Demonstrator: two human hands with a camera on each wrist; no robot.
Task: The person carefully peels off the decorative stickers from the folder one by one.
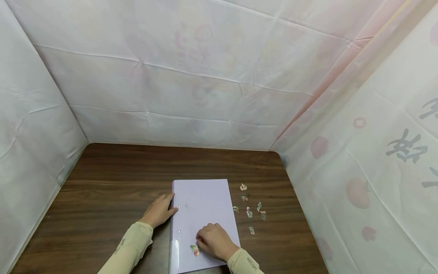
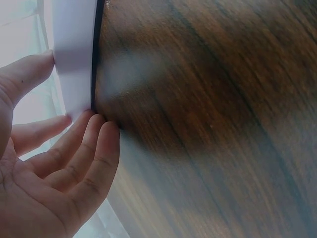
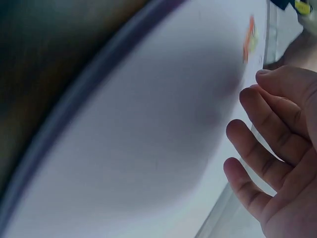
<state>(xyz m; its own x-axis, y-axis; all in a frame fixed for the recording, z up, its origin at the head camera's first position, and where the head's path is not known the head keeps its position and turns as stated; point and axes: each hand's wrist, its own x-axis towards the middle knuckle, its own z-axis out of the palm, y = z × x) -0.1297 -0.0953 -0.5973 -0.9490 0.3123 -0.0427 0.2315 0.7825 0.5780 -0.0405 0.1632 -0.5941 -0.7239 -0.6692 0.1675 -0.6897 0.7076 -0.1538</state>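
A pale lilac ring binder (image 1: 205, 205) lies on the wooden table, its spine towards the left. My left hand (image 1: 158, 211) rests along that spine. In the left wrist view, the thumb and fingertips (image 2: 106, 134) touch the binder's edge, with the fingers gently bent. Over the lower part of the cover is my right hand (image 1: 216, 240), its fingers loosely bent. Nothing shows between those fingers (image 3: 240, 131) in the right wrist view. A small orange and green sticker (image 1: 195, 250) lies on the cover just left of the right hand.
Several small cut-out stickers lie right of the binder, among them a top one (image 1: 243, 187), an oval one (image 1: 249, 212) and a lower one (image 1: 251, 230). The dark wood table (image 1: 113, 179) is bordered by white printed sheets (image 1: 191, 95) at the back and sides.
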